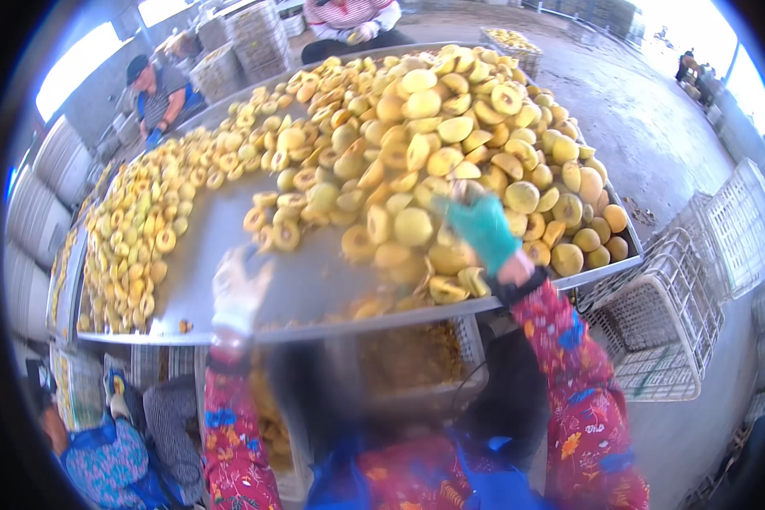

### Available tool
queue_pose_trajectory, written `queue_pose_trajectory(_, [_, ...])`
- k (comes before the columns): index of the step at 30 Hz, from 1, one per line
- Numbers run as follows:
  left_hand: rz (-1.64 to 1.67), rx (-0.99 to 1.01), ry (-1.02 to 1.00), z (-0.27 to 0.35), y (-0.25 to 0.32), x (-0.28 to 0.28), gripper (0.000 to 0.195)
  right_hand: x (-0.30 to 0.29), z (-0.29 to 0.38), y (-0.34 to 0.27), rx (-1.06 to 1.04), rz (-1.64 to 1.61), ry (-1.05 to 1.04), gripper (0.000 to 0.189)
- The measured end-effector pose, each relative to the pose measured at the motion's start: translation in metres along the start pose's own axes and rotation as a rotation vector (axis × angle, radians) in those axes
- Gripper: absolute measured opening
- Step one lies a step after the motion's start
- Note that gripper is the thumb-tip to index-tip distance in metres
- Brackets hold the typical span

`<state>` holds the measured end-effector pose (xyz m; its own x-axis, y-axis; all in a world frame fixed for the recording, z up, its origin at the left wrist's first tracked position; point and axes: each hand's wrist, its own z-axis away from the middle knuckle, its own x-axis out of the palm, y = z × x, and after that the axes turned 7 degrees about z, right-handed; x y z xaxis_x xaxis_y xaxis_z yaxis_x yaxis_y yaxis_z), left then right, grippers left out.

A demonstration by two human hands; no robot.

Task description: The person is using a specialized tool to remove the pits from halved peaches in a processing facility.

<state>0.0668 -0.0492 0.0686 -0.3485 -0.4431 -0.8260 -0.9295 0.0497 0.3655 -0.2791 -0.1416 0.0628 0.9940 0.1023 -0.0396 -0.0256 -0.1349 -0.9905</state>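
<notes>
My left hand [239,290], in a white glove, hangs over the bare metal of a shallow tray table [220,255] near its front edge. Its fingers are apart and nothing shows in them. To the right, my right hand [481,229] in a teal glove reaches into a heap of yellow stone fruit [430,134], probably peaches, many of them cut in halves. Blur around its fingertips hides whether they grip a piece. Pitted halves [285,234] lie between my two hands. Along the tray's left side spreads a band of fruit halves [127,248].
White plastic crates [656,319] stand on the floor at the right. Below the tray's edge sits a crate of fruit scraps [414,357]. Co-workers sit at the far edge [350,19], the far left [162,95] and close on my left [111,456]. Stacked baskets [258,38] rise behind.
</notes>
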Motion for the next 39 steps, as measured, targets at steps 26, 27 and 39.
queue_pose_trajectory(26, [0.358, 0.092, -0.469, -0.322, 0.076, 0.236, 0.060, -0.034, -0.178, 0.013, 0.371, 0.815, 0.029, 0.051])
queue_pose_trajectory(27, [0.392, 0.127, -0.468, -0.303, 0.097, 0.241, 0.059, -0.051, -0.174, 0.041, 0.153, 1.023, 0.171, 0.044])
queue_pose_trajectory(39, [0.141, -0.070, -0.665, -0.155, -0.022, 0.165, 0.050, 0.058, -0.104, 0.050, 0.062, 0.993, 0.014, 0.041])
